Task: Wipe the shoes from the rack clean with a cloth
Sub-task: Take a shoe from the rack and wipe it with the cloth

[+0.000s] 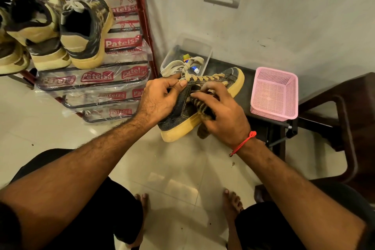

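Both forearms reach forward from a seated person, and the two hands meet around one dark leather sneaker with a thick yellow sole (182, 111). The left hand (160, 99) comes from the left; its fingers (172, 83) are curled over the collar of the shoe beside the beige laces, and the thumb presses against the side. The right hand (221, 115), with a red thread on the wrist, lies over the side of the shoe. Its fingers (205, 95) are bent and press a dark striped cloth (200, 105) onto the leather; the cloth hangs out under the palm. The sneaker is tilted, heel low toward the person, toe on the dark tabletop (253, 95) near a pink plastic basket (274, 95). Other sneakers (60, 26) stand on the red metal rack (146, 32) at the left.
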`<state>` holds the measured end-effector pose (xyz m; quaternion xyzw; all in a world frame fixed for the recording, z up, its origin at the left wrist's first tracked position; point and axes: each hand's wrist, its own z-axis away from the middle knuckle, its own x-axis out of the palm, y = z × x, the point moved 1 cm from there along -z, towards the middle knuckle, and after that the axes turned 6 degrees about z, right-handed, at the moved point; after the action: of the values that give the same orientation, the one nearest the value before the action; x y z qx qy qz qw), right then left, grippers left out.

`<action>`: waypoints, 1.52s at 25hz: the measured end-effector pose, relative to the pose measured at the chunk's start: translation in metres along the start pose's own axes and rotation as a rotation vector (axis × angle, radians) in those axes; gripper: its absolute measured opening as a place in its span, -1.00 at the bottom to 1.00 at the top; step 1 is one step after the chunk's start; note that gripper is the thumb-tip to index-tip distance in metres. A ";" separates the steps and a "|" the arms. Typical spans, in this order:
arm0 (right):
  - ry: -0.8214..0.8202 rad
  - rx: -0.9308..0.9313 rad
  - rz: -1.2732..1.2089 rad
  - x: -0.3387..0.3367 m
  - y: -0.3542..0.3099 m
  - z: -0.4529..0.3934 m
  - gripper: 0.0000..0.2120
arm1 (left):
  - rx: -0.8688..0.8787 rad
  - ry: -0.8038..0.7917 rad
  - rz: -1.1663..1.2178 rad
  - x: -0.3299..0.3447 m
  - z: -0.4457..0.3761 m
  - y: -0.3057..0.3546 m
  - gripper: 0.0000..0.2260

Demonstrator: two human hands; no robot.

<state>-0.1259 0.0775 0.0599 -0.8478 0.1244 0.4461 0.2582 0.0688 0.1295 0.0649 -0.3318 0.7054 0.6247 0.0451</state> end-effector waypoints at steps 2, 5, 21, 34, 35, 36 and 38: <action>0.006 0.069 0.003 -0.003 0.014 -0.006 -0.62 | -0.024 -0.001 -0.015 0.000 -0.001 -0.001 -0.76; 0.091 0.294 -0.016 -0.008 0.030 -0.012 -0.62 | -0.030 0.006 -0.017 -0.002 0.000 -0.001 -0.76; -0.088 -0.113 0.002 0.010 -0.014 0.003 -0.61 | -0.157 -0.083 0.086 -0.001 -0.005 -0.006 -0.69; 0.086 0.374 -0.004 -0.013 0.042 -0.013 -0.64 | -0.088 -0.103 0.050 -0.005 -0.006 -0.007 -0.66; 0.098 0.350 -0.004 -0.012 0.038 -0.011 -0.66 | -0.064 -0.118 0.031 -0.003 -0.006 -0.009 -0.64; 0.076 0.252 -0.014 -0.006 0.024 -0.008 -0.66 | -0.047 -0.129 0.005 -0.002 -0.005 -0.010 -0.63; -0.045 0.027 -0.027 0.006 -0.002 0.002 -0.61 | -0.032 -0.151 -0.066 0.001 -0.006 -0.017 -0.59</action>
<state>-0.1227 0.0804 0.0547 -0.8356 0.1132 0.4597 0.2785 0.0790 0.1237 0.0515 -0.3074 0.6784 0.6575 0.1136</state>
